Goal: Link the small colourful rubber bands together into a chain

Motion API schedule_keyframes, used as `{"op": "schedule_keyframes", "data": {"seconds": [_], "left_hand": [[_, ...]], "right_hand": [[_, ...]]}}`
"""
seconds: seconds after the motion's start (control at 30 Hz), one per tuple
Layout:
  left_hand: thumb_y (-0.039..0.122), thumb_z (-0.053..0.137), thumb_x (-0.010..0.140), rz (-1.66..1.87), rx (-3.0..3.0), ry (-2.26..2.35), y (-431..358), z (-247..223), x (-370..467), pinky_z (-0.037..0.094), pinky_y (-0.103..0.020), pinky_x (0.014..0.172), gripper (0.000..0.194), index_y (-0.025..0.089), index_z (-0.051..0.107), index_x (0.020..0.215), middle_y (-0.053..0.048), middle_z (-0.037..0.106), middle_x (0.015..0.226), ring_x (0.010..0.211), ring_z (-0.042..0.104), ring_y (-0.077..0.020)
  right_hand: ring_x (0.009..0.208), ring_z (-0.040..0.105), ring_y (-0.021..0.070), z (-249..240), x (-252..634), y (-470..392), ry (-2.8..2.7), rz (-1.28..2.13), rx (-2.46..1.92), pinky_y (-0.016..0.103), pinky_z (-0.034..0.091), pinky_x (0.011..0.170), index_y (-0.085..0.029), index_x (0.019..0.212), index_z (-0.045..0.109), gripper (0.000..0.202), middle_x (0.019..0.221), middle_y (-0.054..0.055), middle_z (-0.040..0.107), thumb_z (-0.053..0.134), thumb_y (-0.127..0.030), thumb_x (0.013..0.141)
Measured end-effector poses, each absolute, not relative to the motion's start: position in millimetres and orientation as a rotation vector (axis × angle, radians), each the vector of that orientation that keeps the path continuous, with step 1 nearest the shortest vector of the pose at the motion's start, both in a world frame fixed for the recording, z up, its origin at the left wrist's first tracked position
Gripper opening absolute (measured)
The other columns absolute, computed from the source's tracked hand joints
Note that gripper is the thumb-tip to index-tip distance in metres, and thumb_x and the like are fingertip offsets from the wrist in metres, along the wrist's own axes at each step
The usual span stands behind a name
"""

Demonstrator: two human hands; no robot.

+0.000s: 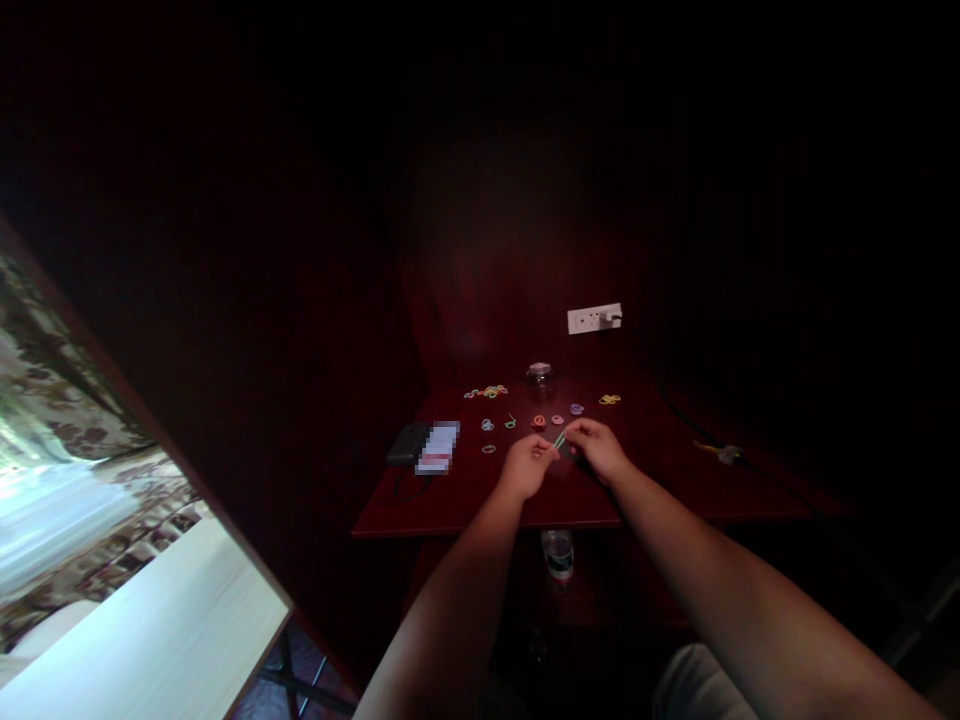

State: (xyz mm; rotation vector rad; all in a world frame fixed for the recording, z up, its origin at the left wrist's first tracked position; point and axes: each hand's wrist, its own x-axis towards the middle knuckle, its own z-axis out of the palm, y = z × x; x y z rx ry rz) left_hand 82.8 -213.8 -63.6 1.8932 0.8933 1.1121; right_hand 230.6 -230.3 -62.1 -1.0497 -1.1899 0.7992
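Note:
My left hand (529, 464) and my right hand (596, 448) pinch the two ends of a pale green band (559, 440), stretched between them above the dark red table (465, 505). Beyond my hands lie small coiled bands: a blue one (487, 425), a green one (511, 423), a red one (538, 423), a pink one (557, 420) and a purple one (576, 409). A single pale loop (489, 449) rests left of my left hand. Yellow bands (610, 399) sit at the right, and a mixed-colour pile (489, 392) at the back left.
A lidded clear jar (540, 378) stands at the back. On the left are a black case (407, 444) and a blurred white sheet or screen (438, 447). A cable with a connector (727, 455) lies right. A bottle (559, 556) is below the table's front edge.

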Motion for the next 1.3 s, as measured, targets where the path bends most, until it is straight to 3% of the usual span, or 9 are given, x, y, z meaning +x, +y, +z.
{"op": "schedule_keyframes", "data": {"seconds": [1.07, 1.3], "left_hand": [[0.022, 0.055, 0.073, 1.217, 1.838, 0.881, -205.2, -71.6, 83.0, 0.045, -0.024, 0.064, 0.012, 0.013, 0.060, 0.078, -0.006, 0.065, 0.074, 0.066, 0.059, -0.0115], [0.024, 0.065, 0.067, 1.252, 1.722, 0.810, -205.7, -73.0, 85.2, 0.045, -0.022, 0.062, 0.030, 0.013, 0.055, 0.093, -0.006, 0.061, 0.078, 0.064, 0.057, -0.0093]], "right_hand": [[0.041, 0.044, 0.0075, -59.5, 230.3, -231.2, -1.244, 0.860, -1.038, 0.021, 0.032, 0.043, -0.016, 0.063, 0.053, 0.020, 0.052, -0.003, 0.053, 0.062, -0.034, 0.062], [0.043, 0.045, 0.0076, -62.6, 231.4, -231.1, -1.310, 0.868, -1.048, 0.020, 0.032, 0.044, -0.014, 0.065, 0.054, 0.021, 0.054, -0.001, 0.054, 0.060, -0.035, 0.065]]}}
